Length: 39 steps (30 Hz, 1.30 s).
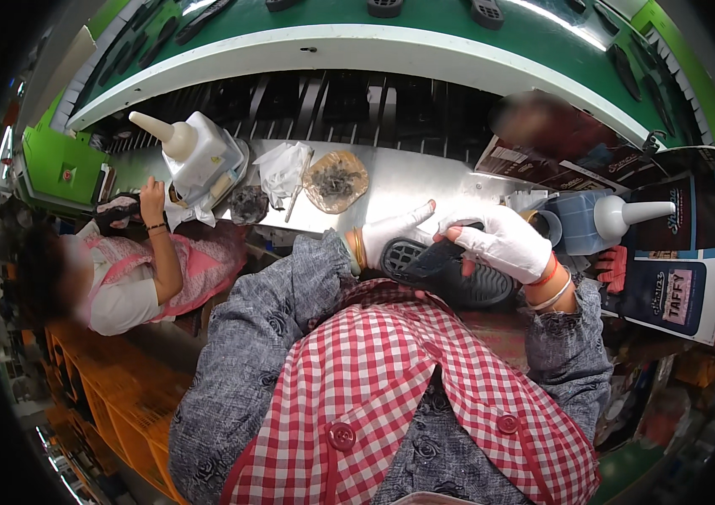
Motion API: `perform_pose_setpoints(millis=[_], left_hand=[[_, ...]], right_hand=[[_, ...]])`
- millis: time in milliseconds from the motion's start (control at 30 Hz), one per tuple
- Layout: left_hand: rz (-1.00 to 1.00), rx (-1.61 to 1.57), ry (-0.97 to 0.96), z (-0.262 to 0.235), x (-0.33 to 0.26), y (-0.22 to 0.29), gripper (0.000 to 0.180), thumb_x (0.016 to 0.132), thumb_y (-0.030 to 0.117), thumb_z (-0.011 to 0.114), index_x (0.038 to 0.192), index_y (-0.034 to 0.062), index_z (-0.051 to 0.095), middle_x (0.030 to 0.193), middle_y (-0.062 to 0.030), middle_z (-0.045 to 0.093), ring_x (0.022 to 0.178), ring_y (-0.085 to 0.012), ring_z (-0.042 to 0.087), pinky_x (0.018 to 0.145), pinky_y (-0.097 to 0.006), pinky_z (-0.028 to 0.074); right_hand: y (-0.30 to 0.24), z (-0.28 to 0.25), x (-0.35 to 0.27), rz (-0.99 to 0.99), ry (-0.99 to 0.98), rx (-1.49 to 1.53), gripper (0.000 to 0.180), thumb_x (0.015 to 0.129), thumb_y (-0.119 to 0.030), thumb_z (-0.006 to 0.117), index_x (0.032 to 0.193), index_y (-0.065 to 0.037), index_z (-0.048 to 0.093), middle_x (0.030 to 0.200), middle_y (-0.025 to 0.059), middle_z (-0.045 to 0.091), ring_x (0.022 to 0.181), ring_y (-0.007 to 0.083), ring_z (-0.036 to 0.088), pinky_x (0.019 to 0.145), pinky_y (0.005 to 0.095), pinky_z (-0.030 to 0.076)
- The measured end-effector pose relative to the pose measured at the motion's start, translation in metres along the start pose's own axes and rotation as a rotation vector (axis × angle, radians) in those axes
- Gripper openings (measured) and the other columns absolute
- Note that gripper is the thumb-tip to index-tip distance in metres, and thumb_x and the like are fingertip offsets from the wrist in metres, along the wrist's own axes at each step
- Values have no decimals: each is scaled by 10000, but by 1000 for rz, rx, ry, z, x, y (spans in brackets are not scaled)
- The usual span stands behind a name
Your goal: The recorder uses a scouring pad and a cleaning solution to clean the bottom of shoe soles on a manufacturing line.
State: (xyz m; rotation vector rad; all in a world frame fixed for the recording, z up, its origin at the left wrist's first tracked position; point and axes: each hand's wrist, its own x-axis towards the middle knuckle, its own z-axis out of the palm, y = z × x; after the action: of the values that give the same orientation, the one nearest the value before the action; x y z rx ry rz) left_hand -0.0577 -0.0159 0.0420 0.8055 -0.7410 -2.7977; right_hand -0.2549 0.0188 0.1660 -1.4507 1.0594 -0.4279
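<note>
Close to my body, a dark shoe sole point(488, 288) lies across my hands, with a grid of hollows at its left end and fine ridges at its right. My left hand point(391, 233), in a white glove with bare fingertips, supports the sole's left end; the thumb points up and right, and most fingers are hidden behind the sole. From the right, my right hand point(509, 244), gloved the same way, reaches over the sole's upper edge. Its bare fingertips are bent closed against the middle of the sole.
Beyond my hands runs a metal ledge point(433, 179) holding a white squeeze bottle point(203, 156), crumpled white cloth point(283, 172) and a brown-stained round pad point(336, 181). A translucent bottle point(580, 220) and cartons point(669, 286) stand right. Several soles lie on the green conveyor point(332, 17). A co-worker point(135, 278) sits left.
</note>
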Motion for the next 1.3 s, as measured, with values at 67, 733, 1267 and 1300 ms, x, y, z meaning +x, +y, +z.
perform_pose_setpoints(millis=[67, 733, 1267, 1300], left_hand=[[-53, -2, -15, 2, -4, 3, 846, 881, 669, 399, 1289, -72, 441, 1234, -273, 530, 1000, -268, 616, 811, -358, 540], [357, -480, -32, -85, 24, -36, 456, 943, 287, 443, 1345, 77, 388, 1372, -160, 403, 1229, -343, 428, 969, -530, 397], [180, -513, 232, -82, 84, -83, 508, 988, 459, 262, 1240, 79, 486, 1115, -176, 586, 993, -367, 582, 723, -414, 480], [195, -503, 209, -79, 82, -81, 507, 988, 457, 262, 1243, 79, 483, 1115, -178, 584, 998, -363, 580, 728, -414, 479]], right_hand=[[4, -3, -5, 20, 0, 52, 252, 923, -216, 566, 994, 5, 663, 855, 53, 654, 554, 95, 591, 519, 212, 435], [182, -59, -93, 64, 1202, 128, 263, 929, -216, 587, 1088, -14, 641, 1015, 36, 658, 659, 97, 601, 557, 214, 470], [244, -65, -86, 148, 1268, 192, 271, 920, -243, 590, 1068, -26, 656, 901, 32, 669, 582, 96, 596, 541, 219, 453], [245, -66, -87, 144, 1260, 229, 275, 923, -246, 584, 1067, -22, 654, 900, 39, 667, 572, 99, 597, 527, 214, 448]])
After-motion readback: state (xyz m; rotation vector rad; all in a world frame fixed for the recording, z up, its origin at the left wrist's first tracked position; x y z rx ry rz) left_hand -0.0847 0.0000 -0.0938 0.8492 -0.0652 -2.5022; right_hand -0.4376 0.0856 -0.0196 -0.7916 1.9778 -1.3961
